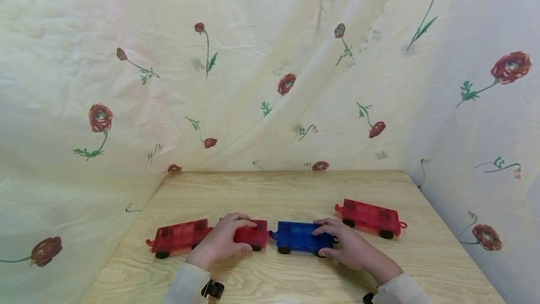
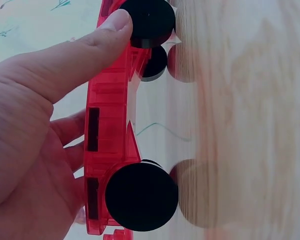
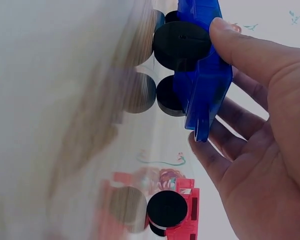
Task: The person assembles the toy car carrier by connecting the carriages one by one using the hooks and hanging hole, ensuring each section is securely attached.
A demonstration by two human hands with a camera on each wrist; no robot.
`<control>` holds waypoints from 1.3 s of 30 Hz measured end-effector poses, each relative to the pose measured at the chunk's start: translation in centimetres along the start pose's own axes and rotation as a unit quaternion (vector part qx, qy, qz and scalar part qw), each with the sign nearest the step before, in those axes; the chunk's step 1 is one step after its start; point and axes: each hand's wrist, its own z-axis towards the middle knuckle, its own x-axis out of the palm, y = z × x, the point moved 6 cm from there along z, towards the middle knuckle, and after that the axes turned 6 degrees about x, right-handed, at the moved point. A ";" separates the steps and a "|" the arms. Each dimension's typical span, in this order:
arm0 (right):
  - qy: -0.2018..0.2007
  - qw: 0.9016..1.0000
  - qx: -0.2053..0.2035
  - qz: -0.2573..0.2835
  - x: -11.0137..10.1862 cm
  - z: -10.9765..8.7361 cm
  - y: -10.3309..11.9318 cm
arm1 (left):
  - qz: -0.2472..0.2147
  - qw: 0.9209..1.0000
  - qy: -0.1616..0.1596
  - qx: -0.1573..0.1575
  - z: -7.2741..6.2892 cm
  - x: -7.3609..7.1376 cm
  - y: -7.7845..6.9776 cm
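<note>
In the head view, a red toy train car (image 1: pixel 257 234) and a blue toy train car (image 1: pixel 295 237) stand end to end, their couplings meeting between them. My left hand (image 1: pixel 225 242) grips the red car across its left part, the thumb beside a black wheel (image 2: pixel 142 197) in the left wrist view. The blue car's right end is held by my right hand (image 1: pixel 352 247), with the thumb on the near side and fingers over the far side. Another red car (image 1: pixel 179 237) sits at the left; my left hand partly hides where it meets the held one.
A separate red car (image 1: pixel 371 218) stands behind and right of my right hand, a hook at one end and a ring at the other. All are on a wooden table (image 1: pixel 287 191), with flowered cloth (image 1: pixel 244 107) hanging behind and at both sides.
</note>
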 end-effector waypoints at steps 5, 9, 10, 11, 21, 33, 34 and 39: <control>-0.007 1.000 0.016 -0.004 -0.4 -0.1 0.1 | -0.019 1.000 0.002 -0.003 0.0 0.1 0.0; -0.028 0.999 0.033 0.000 -1.2 -0.1 0.2 | -0.048 0.999 0.001 -0.006 0.0 -0.1 -0.2; -0.035 0.999 0.034 0.001 -1.5 -0.1 0.3 | -0.054 0.999 -0.001 -0.008 0.0 -0.1 -0.2; -0.041 0.999 0.035 -0.002 -1.8 -0.1 0.3 | -0.061 0.998 -0.002 -0.009 0.0 -0.2 -0.4; -0.114 0.992 0.011 -0.046 -5.9 -0.5 -0.9 | -0.056 0.998 -0.021 0.017 1.4 -0.9 -2.8; -0.135 0.984 0.086 -0.084 -9.0 -1.0 -6.1 | -0.027 0.998 0.011 0.052 4.7 1.0 -6.6; -0.135 0.983 0.087 -0.084 -9.1 -1.0 -6.4 | -0.025 0.998 0.017 0.053 5.0 1.2 -6.8; -0.137 0.980 0.112 -0.086 -9.5 -1.2 -7.6 | -0.015 0.997 0.043 0.069 6.2 2.7 -8.2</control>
